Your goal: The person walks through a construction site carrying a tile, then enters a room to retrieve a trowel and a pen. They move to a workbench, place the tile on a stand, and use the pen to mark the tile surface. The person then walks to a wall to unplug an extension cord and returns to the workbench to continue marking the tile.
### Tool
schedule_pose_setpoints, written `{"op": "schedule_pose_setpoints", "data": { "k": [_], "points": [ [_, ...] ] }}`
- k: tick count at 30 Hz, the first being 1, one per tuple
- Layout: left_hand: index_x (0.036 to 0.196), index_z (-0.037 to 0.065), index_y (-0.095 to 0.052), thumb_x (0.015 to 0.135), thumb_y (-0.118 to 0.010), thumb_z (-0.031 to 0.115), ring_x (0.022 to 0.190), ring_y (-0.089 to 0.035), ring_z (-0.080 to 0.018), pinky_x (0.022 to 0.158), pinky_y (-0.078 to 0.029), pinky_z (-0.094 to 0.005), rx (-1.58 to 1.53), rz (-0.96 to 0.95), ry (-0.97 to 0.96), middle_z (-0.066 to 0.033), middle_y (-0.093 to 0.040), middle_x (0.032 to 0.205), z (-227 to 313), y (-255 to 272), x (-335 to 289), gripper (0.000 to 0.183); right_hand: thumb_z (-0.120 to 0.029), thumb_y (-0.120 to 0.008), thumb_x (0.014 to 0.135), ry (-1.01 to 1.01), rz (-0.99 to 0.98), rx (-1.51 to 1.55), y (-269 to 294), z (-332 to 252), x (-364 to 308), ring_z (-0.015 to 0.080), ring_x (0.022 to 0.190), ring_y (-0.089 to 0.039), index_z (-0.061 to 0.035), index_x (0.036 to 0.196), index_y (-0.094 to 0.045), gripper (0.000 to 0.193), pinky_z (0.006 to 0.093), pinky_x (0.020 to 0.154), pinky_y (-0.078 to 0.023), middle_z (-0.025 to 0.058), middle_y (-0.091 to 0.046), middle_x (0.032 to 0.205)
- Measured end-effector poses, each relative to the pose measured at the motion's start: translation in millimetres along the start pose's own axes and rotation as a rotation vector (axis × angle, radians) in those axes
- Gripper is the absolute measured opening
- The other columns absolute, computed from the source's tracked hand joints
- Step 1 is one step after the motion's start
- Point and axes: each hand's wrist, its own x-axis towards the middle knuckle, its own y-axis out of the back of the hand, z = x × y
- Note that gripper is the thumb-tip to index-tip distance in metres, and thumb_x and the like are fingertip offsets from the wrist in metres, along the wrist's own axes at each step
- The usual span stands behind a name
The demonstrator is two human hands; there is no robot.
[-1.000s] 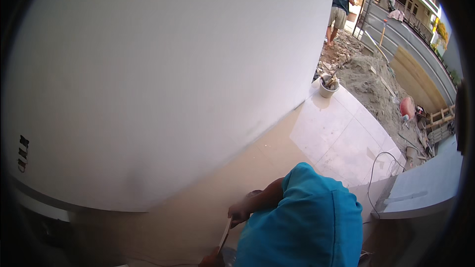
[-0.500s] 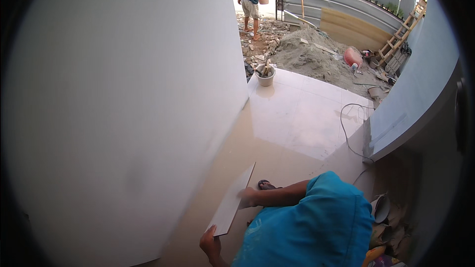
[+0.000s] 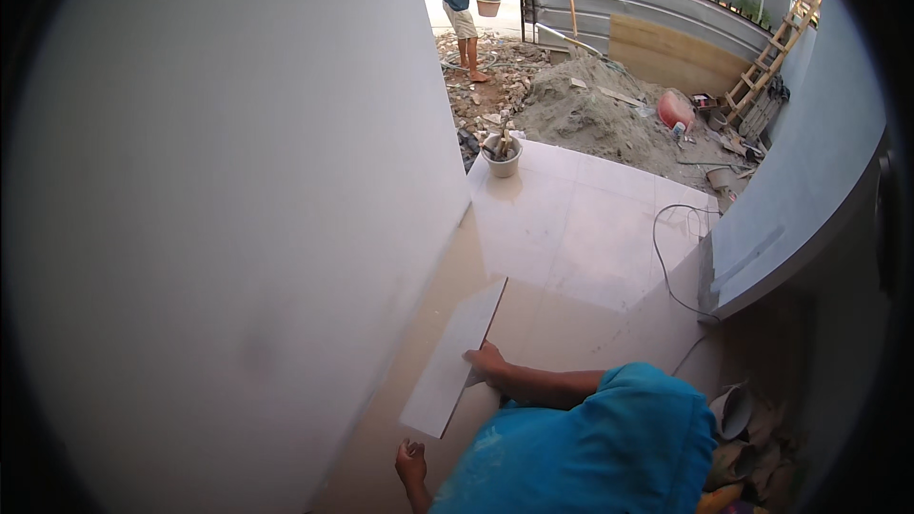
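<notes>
A long, narrow pale tile strip (image 3: 455,362) is held slanting over the shiny floor beside the white wall. Its reddish-brown edge faces me. My right hand (image 3: 487,362) grips that edge near the middle, fingers on the pale face. Just off the tile's near end is my left hand (image 3: 411,462), holding nothing, its fingers loosely bent and slightly apart. My blue shirt (image 3: 590,438) covers the lower middle of the view.
The white wall (image 3: 238,209) rises at the left. A bucket of tools (image 3: 502,158) stands at the far floor edge; a cable (image 3: 657,247) curls at the right. Outside are a sand heap (image 3: 595,100), a ladder (image 3: 776,52) and another person (image 3: 459,5) with a hanging bucket (image 3: 488,7).
My left hand has let go of the tile's near end. The tile has moved a little forward and right in my right hand. The person outside has turned.
</notes>
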Motion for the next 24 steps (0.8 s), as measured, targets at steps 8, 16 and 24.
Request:
{"op": "schedule_pose_setpoints", "data": {
  "k": [8,16,24],
  "points": [
    [0.124,0.001,-0.044,0.080,-0.060,0.023,0.093,-0.062,-0.0286,0.080,-0.048,-0.0371,0.074,-0.177,0.228,-0.0180,-0.060,0.110,-36,-20,-19,0.052,-0.020,-0.064,0.074,-0.215,0.155,-0.185,9,-86,-12,0.0343,0.096,-0.056,0.0001,0.112,-0.053,0.044,0.0414,0.079,-0.047,0.0220,-0.054,0.109],
    [0.119,0.000,-0.048,0.083,-0.053,0.029,0.091,-0.062,-0.0311,0.079,-0.047,-0.0400,0.075,-0.201,0.253,-0.0193,-0.060,0.106,-13,-27,10,0.046,-0.005,-0.054,0.081,-0.206,0.336,0.059,26,-71,21,0.0280,0.085,-0.059,0.0044,0.113,-0.046,0.034,0.0420,0.067,-0.052,0.0187,-0.057,0.100],
    [0.113,-0.001,-0.052,0.086,-0.046,0.034,0.089,-0.062,-0.0335,0.078,-0.047,-0.0430,0.024,-0.175,0.258,-0.0206,-0.061,0.102,-3,-27,21,0.044,-0.008,-0.053,0.082,-0.258,0.262,0.037,19,-65,24,0.0298,0.084,-0.059,0.0037,0.115,-0.043,0.036,0.0437,0.066,-0.048,0.0185,-0.056,0.101]
  ]
}}
